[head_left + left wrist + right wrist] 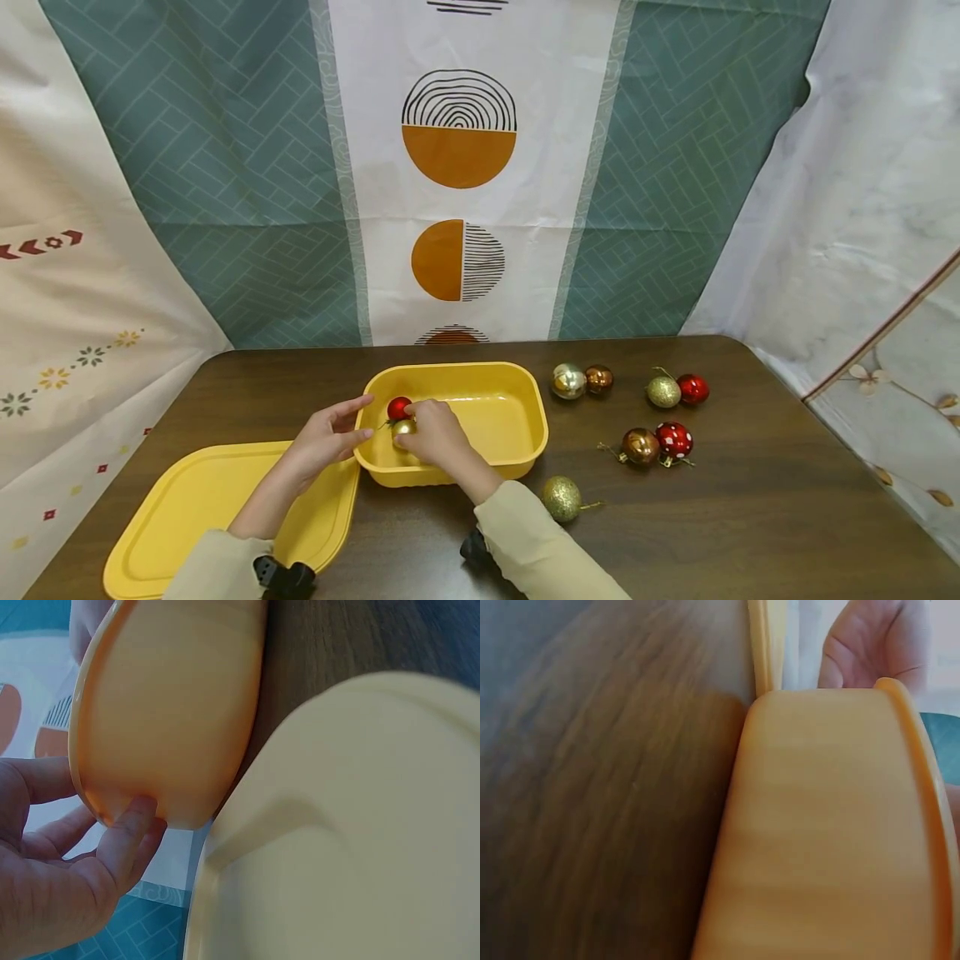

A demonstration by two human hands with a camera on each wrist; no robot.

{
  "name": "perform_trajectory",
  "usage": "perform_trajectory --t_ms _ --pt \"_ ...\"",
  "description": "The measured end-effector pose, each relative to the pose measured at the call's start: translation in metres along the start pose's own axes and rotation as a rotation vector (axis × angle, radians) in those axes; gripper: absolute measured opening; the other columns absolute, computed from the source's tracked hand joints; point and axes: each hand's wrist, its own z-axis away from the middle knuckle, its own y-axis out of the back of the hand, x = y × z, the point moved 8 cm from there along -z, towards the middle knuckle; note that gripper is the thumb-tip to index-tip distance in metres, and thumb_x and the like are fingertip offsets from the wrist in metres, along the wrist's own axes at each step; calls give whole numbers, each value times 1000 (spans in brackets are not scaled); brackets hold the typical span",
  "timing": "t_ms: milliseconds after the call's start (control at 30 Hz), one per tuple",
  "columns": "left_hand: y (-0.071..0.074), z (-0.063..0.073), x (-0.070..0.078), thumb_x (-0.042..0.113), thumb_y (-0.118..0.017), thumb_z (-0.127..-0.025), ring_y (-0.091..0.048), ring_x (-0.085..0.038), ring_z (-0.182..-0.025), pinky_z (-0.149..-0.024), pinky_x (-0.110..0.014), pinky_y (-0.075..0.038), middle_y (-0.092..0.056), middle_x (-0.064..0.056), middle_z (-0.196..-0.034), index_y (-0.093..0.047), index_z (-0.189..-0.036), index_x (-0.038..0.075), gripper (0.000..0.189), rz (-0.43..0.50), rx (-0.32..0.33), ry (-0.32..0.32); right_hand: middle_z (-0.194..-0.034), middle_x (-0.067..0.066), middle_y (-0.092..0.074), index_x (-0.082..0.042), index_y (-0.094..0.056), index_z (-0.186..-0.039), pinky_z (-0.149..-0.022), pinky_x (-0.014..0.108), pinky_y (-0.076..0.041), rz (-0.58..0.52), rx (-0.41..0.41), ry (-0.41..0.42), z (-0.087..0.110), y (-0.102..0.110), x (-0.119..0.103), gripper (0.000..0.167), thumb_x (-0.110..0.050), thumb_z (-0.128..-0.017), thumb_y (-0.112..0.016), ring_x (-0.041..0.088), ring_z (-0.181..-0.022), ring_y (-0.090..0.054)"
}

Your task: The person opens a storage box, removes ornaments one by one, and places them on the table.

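Observation:
A yellow plastic box (pixel 480 475) stands on the table. Inside its left end, a plain red Christmas bauble (pixel 398 407) lies against a gold bauble (pixel 403 429). My right hand (pixel 442 437) reaches over the near rim and pinches the gold bauble between thumb and fingers, the index fingertip close to the red one. At the left end, my left hand (pixel 326 442) spreads its thumb and fingers against the rim; the left wrist view has these fingertips (pixel 136 814) on the outer wall. In the right wrist view, the box wall hides the right fingers.
A yellow lid (pixel 217 483) lies left of the box. To the right are a silver-gold bauble (pixel 568 381) beside a brown one (pixel 598 379), glittery gold (pixel 663 392) beside red (pixel 692 388), and brown (pixel 640 447) beside dotted red (pixel 674 440). A glittery gold bauble (pixel 561 498) lies nearer.

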Motion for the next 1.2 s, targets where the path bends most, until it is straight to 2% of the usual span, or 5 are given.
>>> perform_trajectory --t_ms 167,333,633,867,1200 --pt "0 0 0 10 -59 -87 -41 -39 -118 -88 -42 -48 -31 -25 -140 -35 -139 3 57 -1 -1 0 -66 -1 -58 -4 -68 -80 -58 21 -40 40 -10 18 -5 -5 -2 14 -15 -71 -72 14 -66 -49" --pt "0 0 0 10 -59 -87 -40 -39 -118 -88 -42 -48 -31 -26 -140 -35 -139 3 58 -4 -3 1 -56 -4 -46 -8 -63 -67 -53 21 -37 77 -14 8 -8 -8 -3 11 -12 -72 -72 13 -60 -47" --pt "0 1 1 9 -59 -87 -41 -39 -117 -88 -41 -48 -31 -26 -140 -35 -139 2 58 7 -6 -6 -59 -2 -50 -8 -65 -70 -53 20 -37 77 3 35 -6 -6 -6 8 -12 -72 -72 13 -60 -47" --pt "0 0 1 9 -59 -87 -43 -36 -116 -87 -39 -49 -33 -25 -139 -35 -139 2 57 8 -8 -14 -96 5 -68 -3 -70 -100 -76 26 -50 35 14 100 14 20 -16 26 -12 -75 -70 20 -88 -61" --pt "0 0 1 9 -58 -87 -39 -41 -120 -88 -42 -48 -31 -26 -140 -34 -139 2 57 1 -7 -7 -92 4 -66 -2 -67 -101 -72 23 -49 -55 -21 331 63 69 -20 25 -10 -78 -70 12 -80 -57"
